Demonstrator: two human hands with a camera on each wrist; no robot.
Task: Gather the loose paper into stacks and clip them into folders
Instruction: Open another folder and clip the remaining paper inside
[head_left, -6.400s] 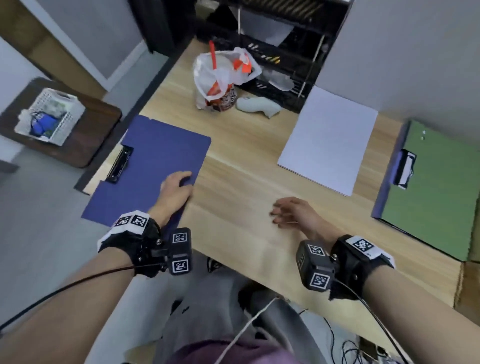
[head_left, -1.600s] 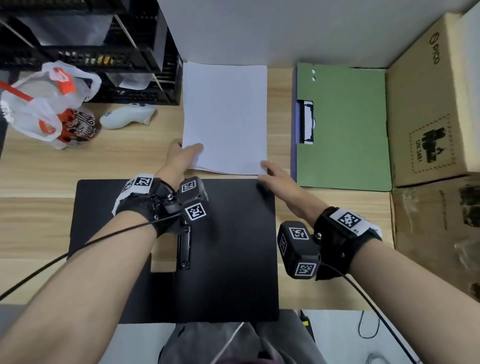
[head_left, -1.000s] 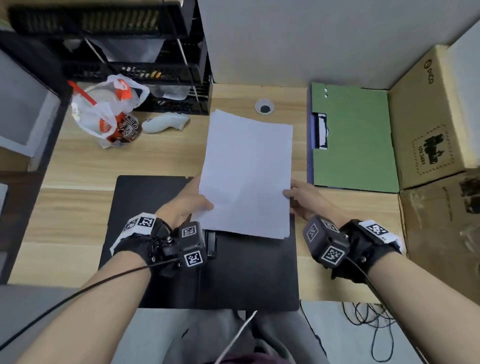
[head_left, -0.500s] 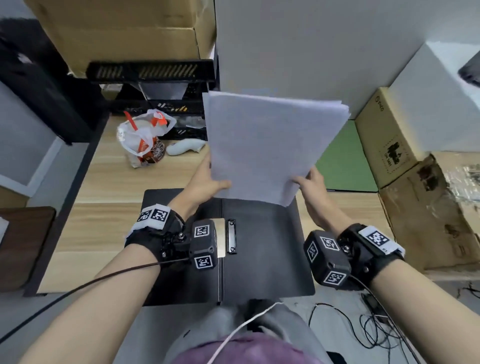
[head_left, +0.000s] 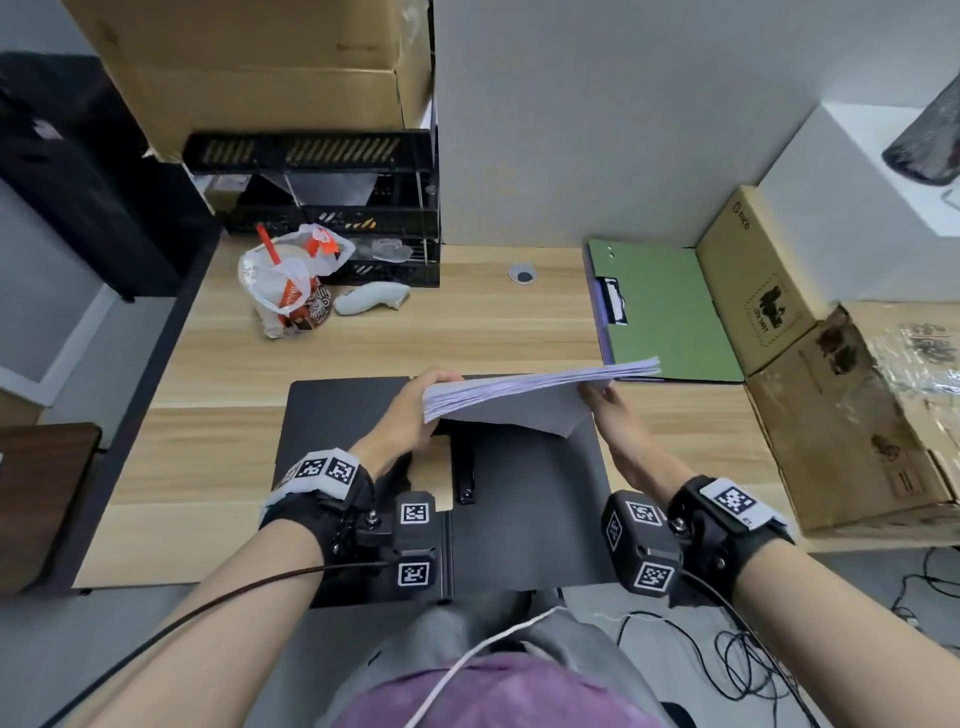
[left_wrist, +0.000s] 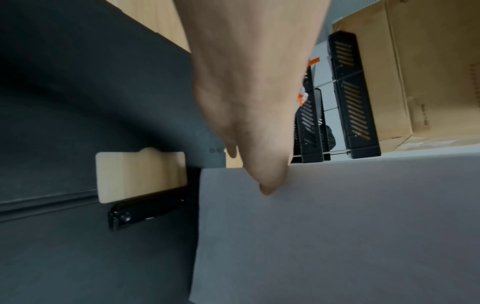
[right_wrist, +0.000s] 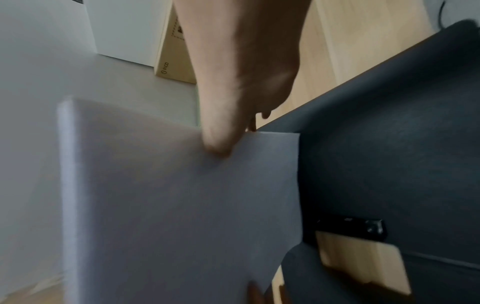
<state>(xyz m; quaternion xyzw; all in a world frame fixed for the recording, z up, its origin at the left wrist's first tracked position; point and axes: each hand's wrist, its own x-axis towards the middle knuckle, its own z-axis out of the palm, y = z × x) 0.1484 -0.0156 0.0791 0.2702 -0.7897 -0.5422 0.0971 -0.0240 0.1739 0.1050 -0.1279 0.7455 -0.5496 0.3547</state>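
Note:
A stack of white paper hangs tilted above the open black folder, seen nearly edge-on in the head view. My left hand grips its left edge, and my right hand grips its right edge. In the left wrist view the left hand's thumb presses on the stack of paper. The right hand's thumb lies on the paper in the right wrist view. The folder's black clip sits at its middle spine, below the stack. A closed green folder lies at the back right.
A wooden desk bears a plastic bag with a cup and a white controller at the back left. Black trays stand behind them. Cardboard boxes line the right side. Cables hang below the front edge.
The stack, held upright facing me half a second ago, has tipped down towards flat and come lower over the black folder. Both hands kept their grip on its sides.

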